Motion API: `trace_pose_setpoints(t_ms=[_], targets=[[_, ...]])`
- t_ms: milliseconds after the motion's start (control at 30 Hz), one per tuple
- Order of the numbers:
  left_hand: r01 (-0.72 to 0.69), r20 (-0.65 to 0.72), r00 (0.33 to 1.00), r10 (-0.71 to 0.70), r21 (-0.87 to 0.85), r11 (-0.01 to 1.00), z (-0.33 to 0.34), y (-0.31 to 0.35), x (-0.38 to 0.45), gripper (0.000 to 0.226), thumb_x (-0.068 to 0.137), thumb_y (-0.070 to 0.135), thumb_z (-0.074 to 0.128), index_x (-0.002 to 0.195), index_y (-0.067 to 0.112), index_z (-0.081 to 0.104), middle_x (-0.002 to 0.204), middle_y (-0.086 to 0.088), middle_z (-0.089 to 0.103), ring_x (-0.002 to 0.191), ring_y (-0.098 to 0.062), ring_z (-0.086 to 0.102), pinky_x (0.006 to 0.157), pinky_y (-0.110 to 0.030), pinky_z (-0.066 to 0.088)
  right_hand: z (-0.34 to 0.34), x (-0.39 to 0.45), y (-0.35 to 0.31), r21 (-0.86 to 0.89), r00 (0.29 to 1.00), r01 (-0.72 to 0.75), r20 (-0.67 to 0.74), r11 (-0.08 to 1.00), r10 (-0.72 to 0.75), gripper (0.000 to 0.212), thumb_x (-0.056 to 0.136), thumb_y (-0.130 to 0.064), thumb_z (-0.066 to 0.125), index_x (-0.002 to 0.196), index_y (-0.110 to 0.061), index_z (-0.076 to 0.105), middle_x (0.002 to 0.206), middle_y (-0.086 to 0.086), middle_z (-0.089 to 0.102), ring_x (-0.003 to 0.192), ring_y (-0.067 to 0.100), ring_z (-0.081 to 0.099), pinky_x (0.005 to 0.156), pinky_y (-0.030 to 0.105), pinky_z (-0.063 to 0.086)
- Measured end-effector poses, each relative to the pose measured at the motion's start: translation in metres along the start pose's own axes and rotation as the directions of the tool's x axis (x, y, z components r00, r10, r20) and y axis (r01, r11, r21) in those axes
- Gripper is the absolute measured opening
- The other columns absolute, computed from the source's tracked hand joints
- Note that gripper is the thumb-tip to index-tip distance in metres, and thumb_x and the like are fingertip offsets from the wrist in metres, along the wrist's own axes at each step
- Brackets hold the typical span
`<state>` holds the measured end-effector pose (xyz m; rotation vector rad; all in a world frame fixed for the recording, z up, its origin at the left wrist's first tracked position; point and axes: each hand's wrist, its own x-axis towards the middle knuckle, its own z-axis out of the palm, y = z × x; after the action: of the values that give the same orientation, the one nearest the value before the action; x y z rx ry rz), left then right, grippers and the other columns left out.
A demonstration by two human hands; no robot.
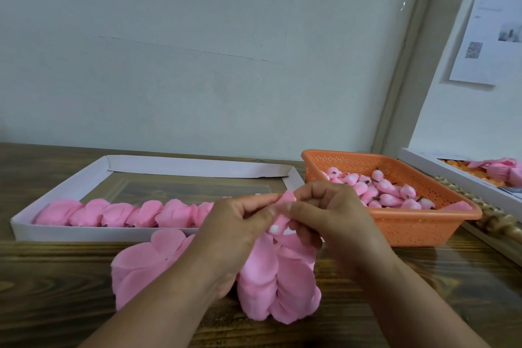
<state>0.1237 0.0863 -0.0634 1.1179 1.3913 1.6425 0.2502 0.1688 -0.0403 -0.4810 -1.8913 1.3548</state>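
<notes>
Right now the work sits dead centre, pinched between both hands above the table (56, 291): a small pink bud (278, 227) with one pink petal (288, 196) being wrapped about it. The left hand (240, 223) grips the bud between thumb and forefinger from its own side, and the right hand (330, 215), fingers curled, pinches the petal's free edge from the other side, so the two grips meet almost touching. The bud's long axis runs steeply, pale spotted end low and toward the person, the petal's rim standing up and away. By this reading, the next move turns on that axis: the right hand, nearer the loose edge, would have to draw the petal round the bud while the left holds it steady. Directly below lie loose petals (279, 285), close for the next pick. Wrapped blooms (127, 213) line the white tray (84, 234) to the left; bare buds fill the orange basket (423, 223) on the right
</notes>
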Motion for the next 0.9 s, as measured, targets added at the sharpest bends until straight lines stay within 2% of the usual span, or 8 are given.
trace_pose_setpoints(t_ms=[67,167,267,467,600,733,800,900], targets=[[0.016,-0.002,1.0,-0.016,-0.025,1.0,-0.001,-0.001,0.001,0.027,0.091,0.009,0.057,0.115,0.011,0.07,0.107,-0.005,0.073,0.11,-0.019,0.063,0.104,-0.039,0.045,-0.004,0.002,0.004,-0.018,1.0,-0.024,-0.01,1.0,0.024,0.025,0.08,0.001,0.066,0.06,-0.013,0.068,0.046,0.009,0.057,0.035,0.012,0.042,0.037,0.018,0.031],[0.035,0.029,0.999,-0.032,-0.076,0.996,-0.001,0.0,0.0,0.025,0.092,0.006,0.054,0.11,0.008,0.07,0.1,-0.006,0.075,0.105,-0.02,0.066,0.096,-0.031,0.049,-0.01,0.004,0.004,-0.003,0.999,-0.049,0.003,0.999,0.049,0.016,0.078,0.003,0.067,0.065,-0.007,0.068,0.046,0.01,0.053,0.037,0.011,0.039,0.038,0.018,0.031],[0.052,0.061,0.997,-0.044,-0.129,0.99,0.0,0.002,0.0,0.023,0.091,0.005,0.053,0.106,0.006,0.071,0.096,-0.009,0.075,0.095,-0.018,0.068,0.088,-0.027,0.051,-0.014,0.005,0.004,0.068,0.998,-0.049,0.029,0.997,0.047,0.007,0.07,0.001,0.071,0.069,0.001,0.064,0.054,0.011,0.06,0.044,0.013,0.05,0.042,0.02,0.04],[0.071,0.06,0.996,-0.062,-0.166,0.984,0.002,0.002,0.0,0.027,0.092,0.005,0.052,0.113,0.003,0.068,0.102,-0.013,0.073,0.101,-0.022,0.066,0.094,-0.032,0.049,-0.013,0.006,0.007,0.183,0.991,-0.131,0.059,0.974,0.122,0.039,0.059,-0.009,0.071,0.096,-0.003,0.064,0.063,0.015,0.063,0.046,0.016,0.057,0.047,0.02,0.046],[0.097,-0.029,0.994,-0.104,-0.183,0.978,0.002,0.001,0.001,0.022,0.087,0.008,0.06,0.107,0.006,0.069,0.1,-0.015,0.073,0.094,-0.024,0.067,0.086,-0.034,0.052,-0.01,0.004,0.006,0.127,0.991,-0.111,0.087,0.986,0.101,0.011,0.076,0.006,0.064,0.085,0.002,0.069,0.067,0.021,0.063,0.052,0.019,0.055,0.05,0.023,0.047],[0.16,-0.024,0.986,-0.166,-0.152,0.975,0.001,0.006,-0.001,0.017,0.091,0.015,0.058,0.092,0.006,0.072,0.1,-0.017,0.072,0.096,-0.025,0.066,0.092,-0.039,0.051,-0.008,0.004,0.006,0.067,0.999,-0.029,-0.033,0.997,0.031,0.014,0.08,0.013,0.059,0.077,0.002,0.067,0.051,0.01,0.061,0.042,0.013,0.052,0.042,0.019,0.043],[0.221,0.008,0.975,-0.222,-0.093,0.971,-0.002,0.009,-0.001,0.029,0.097,0.027,0.05,0.1,0.009,0.072,0.102,-0.012,0.073,0.103,-0.027,0.066,0.098,-0.045,0.048,-0.009,0.004,0.004,0.036,0.996,-0.014,-0.091,0.999,0.017,0.016,0.08,0.013,0.06,0.075,0.0,0.067,0.05,0.009,0.06,0.041,0.013,0.051,0.042,0.02,0.042],[0.287,-0.002,0.958,-0.287,-0.032,0.957,-0.006,0.012,0.0,0.034,0.099,0.033,0.045,0.103,0.011,0.071,0.105,-0.011,0.072,0.103,-0.028,0.067,0.094,-0.05,0.051,-0.009,0.003,0.001,-0.11,0.991,0.032,-0.129,0.993,-0.046,0.021,0.081,0.012,0.06,0.074,-0.007,0.068,0.05,0.004,0.061,0.042,0.011,0.052,0.044,0.022,0.045]])
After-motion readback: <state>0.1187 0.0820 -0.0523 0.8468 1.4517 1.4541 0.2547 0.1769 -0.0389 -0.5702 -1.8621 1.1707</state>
